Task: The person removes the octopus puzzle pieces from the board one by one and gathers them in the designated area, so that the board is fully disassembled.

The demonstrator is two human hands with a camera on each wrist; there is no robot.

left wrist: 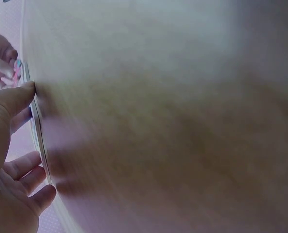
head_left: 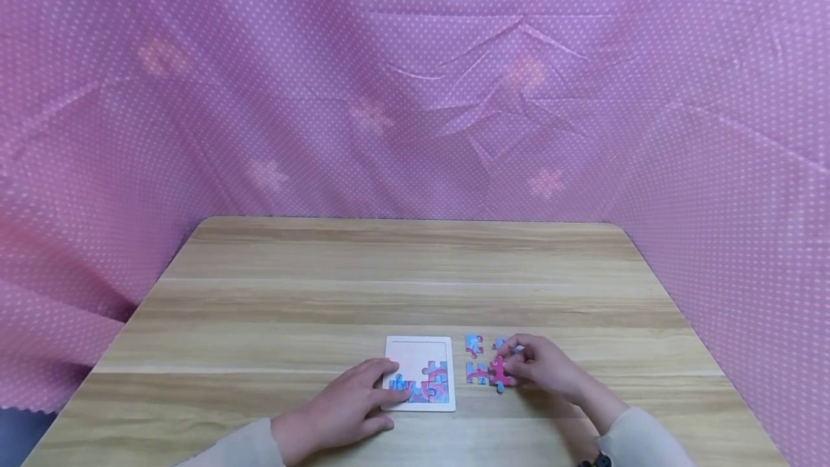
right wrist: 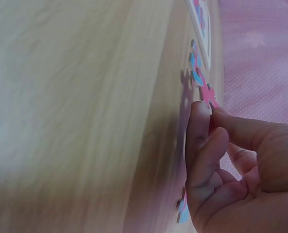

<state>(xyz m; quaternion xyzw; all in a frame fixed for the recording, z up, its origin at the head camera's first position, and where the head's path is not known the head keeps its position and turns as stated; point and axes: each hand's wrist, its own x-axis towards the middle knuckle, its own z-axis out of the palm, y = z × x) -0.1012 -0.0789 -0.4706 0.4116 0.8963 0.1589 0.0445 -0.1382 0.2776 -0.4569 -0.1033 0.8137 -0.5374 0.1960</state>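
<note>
A white puzzle tray (head_left: 421, 409) lies flat near the table's front, with several joined blue and pink pieces (head_left: 436, 389) along its bottom and right side. My left hand (head_left: 346, 406) rests at the tray's left edge, its fingers spread and fairly straight, some touching the frame. Between thumb and fingers my right hand (head_left: 545, 366) pinches a pink puzzle piece (right wrist: 209, 93), lifted and tilted just right of the tray. Loose puzzle pieces lie beside it: one at the upper left (head_left: 474, 344), one at the lower left (head_left: 476, 373), and another partly hidden under my right fingers (head_left: 499, 344).
The wood-grain table (head_left: 389, 272) stretches away behind the tray. Pink dotted cloth (head_left: 415, 92) hangs at the back and along both sides of it. A dark bracelet (head_left: 599, 460) circles the right wrist.
</note>
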